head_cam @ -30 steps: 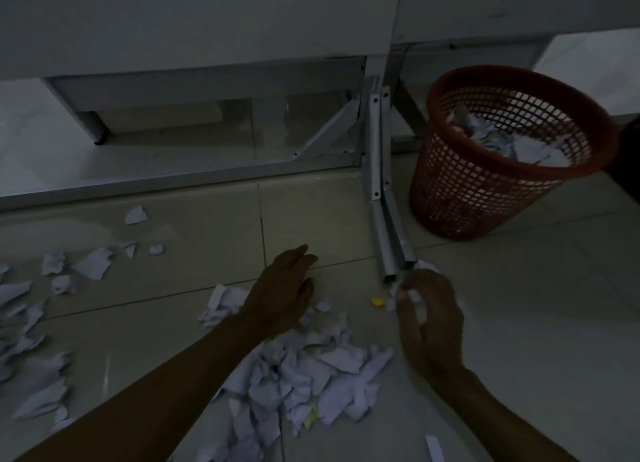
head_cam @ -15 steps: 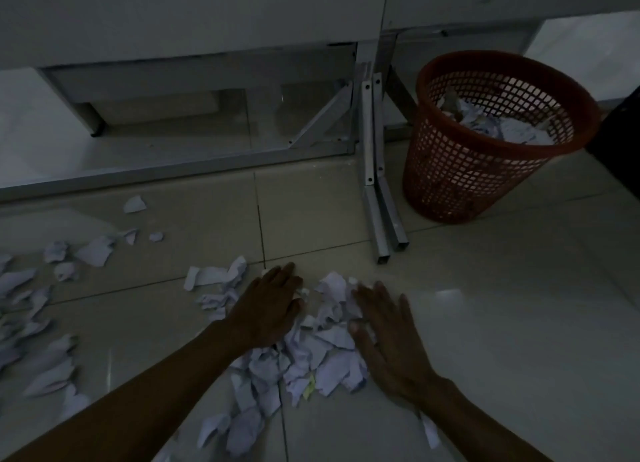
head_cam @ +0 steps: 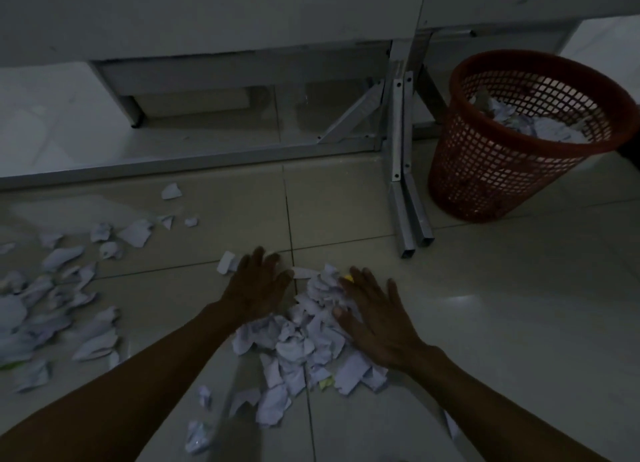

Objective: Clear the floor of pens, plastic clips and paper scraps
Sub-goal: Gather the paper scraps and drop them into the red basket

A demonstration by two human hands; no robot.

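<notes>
Red basket [head_cam: 512, 170] at 2 o'clock, part-filled with paper; metal legs [head_cam: 407, 198] between it and the pile [head_cam: 304, 343]. More scraps [head_cam: 62, 288] at 9 o'clock. Both hands, left [head_cam: 258, 288] and right [head_cam: 374, 319], flat, fingers spread, pressing the pile's sides, gripping nothing.

Frame very dim, underexposed, bluish-grey cast. Left hand [head_cam: 258, 288] and right hand [head_cam: 375, 317] read as dark shapes, skin detail lost. Faint glare patch on floor tiles [head_cam: 457, 300] just right of right hand. Light glows through mesh of red basket [head_cam: 512, 156], far up-right of hands. Paper scraps [head_cam: 304, 337] between hands palest area. Soft blur overall; wide-angle bending at edges; scraps far left of left hand smeared.
</notes>
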